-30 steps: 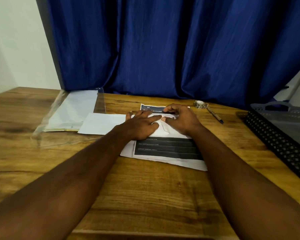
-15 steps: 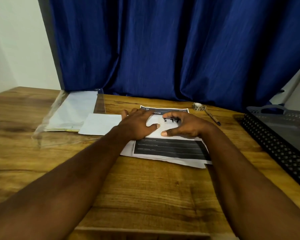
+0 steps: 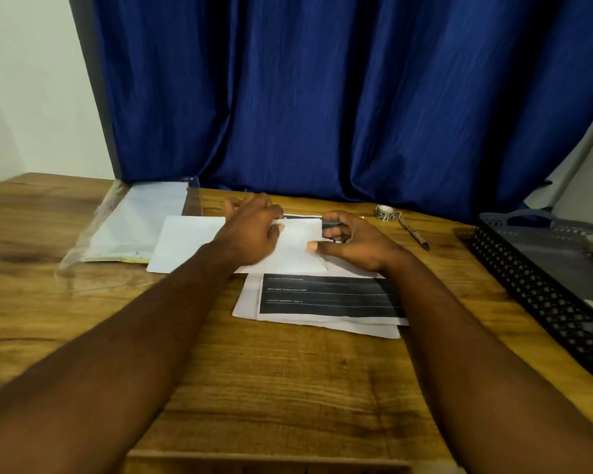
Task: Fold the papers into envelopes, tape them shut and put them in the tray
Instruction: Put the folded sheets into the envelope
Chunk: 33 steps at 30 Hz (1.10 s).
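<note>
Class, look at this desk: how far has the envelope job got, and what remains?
Done: the white paper looks partly folded, lying on the printed sheet. In hand: the left hand and right hand are both on it, working the fold. Left: taping, since the tape roll sits untouched, the move to the tray, and the stack in the plastic sleeve.

The left forearm [image 3: 134, 336] and the right forearm [image 3: 476, 336], both bare, reach in from the near edge of the bench [image 3: 288, 388] and converge toward its far middle. The left hand [image 3: 250, 230] lies palm down, fingers laid out toward the far edge, its outline smeared by blur. The right hand [image 3: 353, 246] sits just beside it, not touching it: wrist low, thumb stretched leftward, fingers [image 3: 332, 222] arched with tips down — whether they pinch anything I cannot tell.
</note>
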Each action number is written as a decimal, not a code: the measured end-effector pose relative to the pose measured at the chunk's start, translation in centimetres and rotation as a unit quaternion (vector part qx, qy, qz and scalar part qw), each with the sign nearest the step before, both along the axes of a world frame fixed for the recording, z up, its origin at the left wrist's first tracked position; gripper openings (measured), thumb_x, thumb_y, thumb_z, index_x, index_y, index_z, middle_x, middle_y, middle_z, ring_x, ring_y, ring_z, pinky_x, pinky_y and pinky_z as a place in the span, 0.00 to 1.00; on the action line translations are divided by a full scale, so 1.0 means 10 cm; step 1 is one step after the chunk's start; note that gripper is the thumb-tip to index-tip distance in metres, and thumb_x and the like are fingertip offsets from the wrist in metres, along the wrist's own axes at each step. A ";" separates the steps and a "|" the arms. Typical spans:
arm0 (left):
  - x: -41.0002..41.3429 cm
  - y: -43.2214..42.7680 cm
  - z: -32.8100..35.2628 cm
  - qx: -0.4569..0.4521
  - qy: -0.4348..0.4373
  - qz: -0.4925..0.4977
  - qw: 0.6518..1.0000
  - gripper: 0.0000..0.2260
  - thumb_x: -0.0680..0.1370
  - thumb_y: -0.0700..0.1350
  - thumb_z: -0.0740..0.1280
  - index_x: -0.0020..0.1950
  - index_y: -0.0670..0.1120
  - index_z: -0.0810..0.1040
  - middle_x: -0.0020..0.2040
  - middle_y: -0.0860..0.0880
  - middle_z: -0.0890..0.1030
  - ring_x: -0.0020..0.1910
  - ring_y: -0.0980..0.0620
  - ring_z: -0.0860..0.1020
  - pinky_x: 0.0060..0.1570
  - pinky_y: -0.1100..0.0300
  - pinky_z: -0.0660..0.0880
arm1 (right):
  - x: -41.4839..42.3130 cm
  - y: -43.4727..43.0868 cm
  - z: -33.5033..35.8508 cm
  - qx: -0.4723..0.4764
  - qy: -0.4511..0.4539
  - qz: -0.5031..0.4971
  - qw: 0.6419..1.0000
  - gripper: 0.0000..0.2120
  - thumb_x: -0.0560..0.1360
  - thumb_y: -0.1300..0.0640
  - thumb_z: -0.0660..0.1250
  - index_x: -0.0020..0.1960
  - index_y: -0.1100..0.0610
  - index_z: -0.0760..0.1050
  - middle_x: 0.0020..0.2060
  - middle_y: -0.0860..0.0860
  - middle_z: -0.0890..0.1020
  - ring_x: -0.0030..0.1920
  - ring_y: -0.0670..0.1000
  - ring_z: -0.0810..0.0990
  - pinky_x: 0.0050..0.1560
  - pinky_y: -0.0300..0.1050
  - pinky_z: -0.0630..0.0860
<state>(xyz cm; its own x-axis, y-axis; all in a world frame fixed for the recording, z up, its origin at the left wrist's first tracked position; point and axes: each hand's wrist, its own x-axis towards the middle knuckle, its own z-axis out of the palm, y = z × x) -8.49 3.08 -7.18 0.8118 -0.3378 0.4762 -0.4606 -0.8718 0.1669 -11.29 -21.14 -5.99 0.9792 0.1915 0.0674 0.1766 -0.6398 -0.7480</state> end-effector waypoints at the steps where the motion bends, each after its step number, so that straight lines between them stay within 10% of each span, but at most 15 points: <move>1: -0.01 0.01 0.02 -0.010 -0.042 -0.016 0.999 0.09 0.83 0.48 0.64 0.61 0.50 0.80 0.60 0.49 0.75 0.64 0.46 0.71 0.64 0.45 0.57 | -0.01 -0.01 0.02 0.024 -0.003 -0.006 1.000 0.41 0.72 0.46 0.81 0.80 0.51 0.67 0.65 0.50 0.83 0.62 0.49 0.82 0.62 0.44 0.78; 12: -0.26 -0.15 0.40 -0.012 -0.326 -0.071 0.943 0.07 0.83 0.46 0.67 0.58 0.49 0.83 0.52 0.49 0.82 0.49 0.48 0.79 0.58 0.47 0.65 | 0.04 -0.14 0.08 0.183 -0.141 -0.074 0.970 0.04 0.77 0.64 0.77 0.50 0.59 0.83 0.43 0.55 0.87 0.42 0.50 0.87 0.41 0.38 0.80; 18: -0.31 -0.22 0.38 0.070 -0.137 -0.168 0.974 0.07 0.81 0.52 0.69 0.55 0.51 0.84 0.50 0.53 0.82 0.47 0.52 0.79 0.49 0.51 0.75 | -0.04 -0.26 -0.04 0.012 -0.112 -0.044 0.993 0.05 0.76 0.67 0.76 0.51 0.61 0.87 0.41 0.53 0.87 0.34 0.35 0.80 0.36 0.27 0.75; 23: -0.31 -0.35 0.24 0.111 0.062 -0.188 0.974 0.14 0.76 0.60 0.72 0.56 0.54 0.83 0.54 0.57 0.81 0.52 0.56 0.77 0.53 0.51 0.79 | 0.01 -0.39 -0.03 -0.026 -0.075 -0.028 0.996 0.19 0.77 0.75 0.67 0.50 0.53 0.87 0.50 0.48 0.89 0.51 0.43 0.86 0.50 0.35 0.81; 29: -0.32 -0.37 0.15 0.064 0.115 -0.192 0.973 0.20 0.75 0.69 0.69 0.53 0.54 0.81 0.56 0.56 0.82 0.56 0.54 0.77 0.56 0.48 0.79 | 0.03 -0.37 -0.03 -0.035 -0.066 -0.047 0.996 0.19 0.78 0.75 0.64 0.49 0.55 0.87 0.49 0.48 0.88 0.52 0.43 0.85 0.45 0.27 0.79; 33: -0.32 -0.38 0.13 0.041 0.114 -0.190 0.974 0.22 0.76 0.71 0.67 0.53 0.53 0.81 0.53 0.57 0.81 0.54 0.56 0.77 0.54 0.49 0.79 | 0.12 -0.36 -0.14 0.009 -0.103 -0.115 0.988 0.16 0.76 0.70 0.67 0.45 0.52 0.87 0.44 0.46 0.88 0.49 0.48 0.86 0.51 0.42 0.85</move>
